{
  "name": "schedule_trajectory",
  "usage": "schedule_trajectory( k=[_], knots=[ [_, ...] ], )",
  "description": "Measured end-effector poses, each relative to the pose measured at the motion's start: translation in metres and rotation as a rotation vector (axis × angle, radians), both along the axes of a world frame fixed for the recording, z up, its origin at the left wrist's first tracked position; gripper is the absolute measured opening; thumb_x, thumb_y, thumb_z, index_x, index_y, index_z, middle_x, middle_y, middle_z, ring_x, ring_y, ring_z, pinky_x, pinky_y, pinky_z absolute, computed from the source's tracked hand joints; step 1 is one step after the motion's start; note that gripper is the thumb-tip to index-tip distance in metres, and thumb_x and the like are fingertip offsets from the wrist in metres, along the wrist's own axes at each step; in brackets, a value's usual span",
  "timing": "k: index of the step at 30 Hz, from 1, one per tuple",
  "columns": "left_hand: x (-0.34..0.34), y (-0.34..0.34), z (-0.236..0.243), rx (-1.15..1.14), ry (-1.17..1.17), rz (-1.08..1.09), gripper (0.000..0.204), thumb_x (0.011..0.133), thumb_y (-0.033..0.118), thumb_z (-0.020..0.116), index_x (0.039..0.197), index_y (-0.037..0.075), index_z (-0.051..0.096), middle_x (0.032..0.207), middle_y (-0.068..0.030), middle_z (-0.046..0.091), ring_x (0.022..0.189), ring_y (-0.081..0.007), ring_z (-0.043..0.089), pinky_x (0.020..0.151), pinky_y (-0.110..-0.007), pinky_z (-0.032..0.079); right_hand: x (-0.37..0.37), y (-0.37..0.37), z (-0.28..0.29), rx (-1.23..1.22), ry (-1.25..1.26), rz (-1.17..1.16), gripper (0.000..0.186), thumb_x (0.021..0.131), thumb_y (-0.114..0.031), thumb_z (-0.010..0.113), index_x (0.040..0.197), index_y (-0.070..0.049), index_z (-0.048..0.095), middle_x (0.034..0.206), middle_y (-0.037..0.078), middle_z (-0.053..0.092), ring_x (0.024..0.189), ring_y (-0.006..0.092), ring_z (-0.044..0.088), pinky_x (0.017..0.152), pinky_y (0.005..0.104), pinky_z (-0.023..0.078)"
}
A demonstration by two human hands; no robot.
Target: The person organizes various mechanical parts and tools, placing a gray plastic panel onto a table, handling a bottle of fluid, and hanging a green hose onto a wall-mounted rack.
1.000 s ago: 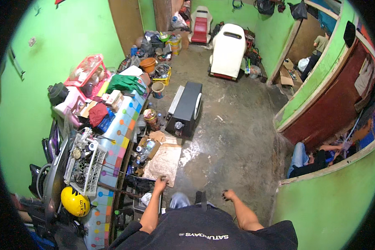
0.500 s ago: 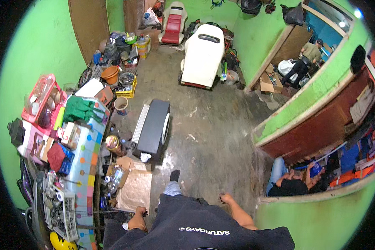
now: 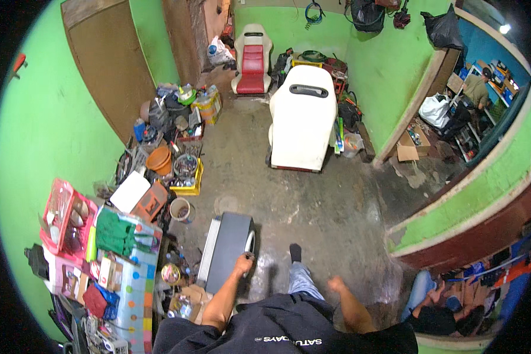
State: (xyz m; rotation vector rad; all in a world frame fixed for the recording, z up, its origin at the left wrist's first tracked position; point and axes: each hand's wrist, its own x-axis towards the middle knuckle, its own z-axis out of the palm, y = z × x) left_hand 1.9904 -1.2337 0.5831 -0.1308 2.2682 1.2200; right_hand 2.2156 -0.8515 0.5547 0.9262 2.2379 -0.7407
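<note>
Head view puts the black box, ribbed silver on one side, on the concrete floor, just left of the person's forward leg and near the cloth-covered table. The socked foot could slip, since the floor around it looks glossy, perhaps wet. The left hand overlaps the box near its white handle, so a careless swing might knock knuckles there or nudge the box toward the lidded jar. That hand's fingers curl partway; whether they touch the box or are merely above it, I can't tell. The right hand hangs over the floor, blurred, fingers seemingly half bent around nothing visible; how tightly they fold is unclear.
</note>
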Motion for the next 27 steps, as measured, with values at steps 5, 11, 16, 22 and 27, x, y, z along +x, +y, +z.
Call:
schedule_trajectory(
  k=[5,11,16,22,27],
  knots=[
    [-0.063,-0.021,-0.063,-0.082,-0.056,0.113,0.034,0.083,0.024,0.056,0.104,-0.001,0.061,0.093,-0.0192,0.065,0.085,-0.0264,0.062,0.074,-0.036,0.048,-0.15,0.026,0.024,0.144,-0.008,0.177,0.04,0.082,-0.031,0.055,0.103,0.002,0.063,0.099,0.023,0.064,0.092,0.0344,0.064,0.083,0.0409,0.048],
    [-0.079,-0.016,-0.068,-0.288,-0.237,-0.029,0.034,0.077,0.035,0.063,0.083,0.002,0.067,0.076,-0.0174,0.066,0.072,-0.0264,0.065,0.063,-0.042,0.051,-0.311,0.115,0.028,-0.113,-0.088,0.132,0.031,0.086,-0.024,0.052,0.102,-0.001,0.065,0.088,0.016,0.068,0.07,0.0252,0.066,0.064,0.0371,0.053],
    [-0.136,-0.029,-0.053,-0.233,-0.466,0.191,0.031,0.078,0.034,0.061,0.084,0.004,0.067,0.081,-0.0163,0.066,0.076,-0.0259,0.064,0.065,-0.041,0.05,-0.469,0.099,0.03,-0.134,-0.024,0.261,0.029,0.085,-0.02,0.052,0.105,-0.003,0.065,0.089,0.015,0.067,0.068,0.0254,0.066,0.062,0.0378,0.053],
    [-0.34,-0.042,-0.073,-0.227,-0.489,0.14,0.028,0.078,0.033,0.059,0.085,0.007,0.067,0.087,-0.0151,0.066,0.081,-0.0253,0.064,0.068,-0.041,0.05,-0.648,0.091,0.007,-0.019,0.089,0.37,0.033,0.081,-0.016,0.051,0.11,-0.006,0.064,0.098,0.018,0.065,0.077,0.0283,0.065,0.068,0.0409,0.051],
    [-0.571,-0.075,-0.086,-0.425,-0.211,-0.41,0.026,0.079,0.033,0.058,0.086,0.009,0.067,0.092,-0.014,0.066,0.086,-0.0248,0.063,0.07,-0.041,0.05,-0.772,0.057,0.039,0.025,0.249,0.597,0.035,0.079,-0.016,0.049,0.109,-0.006,0.064,0.099,0.02,0.064,0.085,0.0336,0.063,0.076,0.0445,0.049]
  ],
)
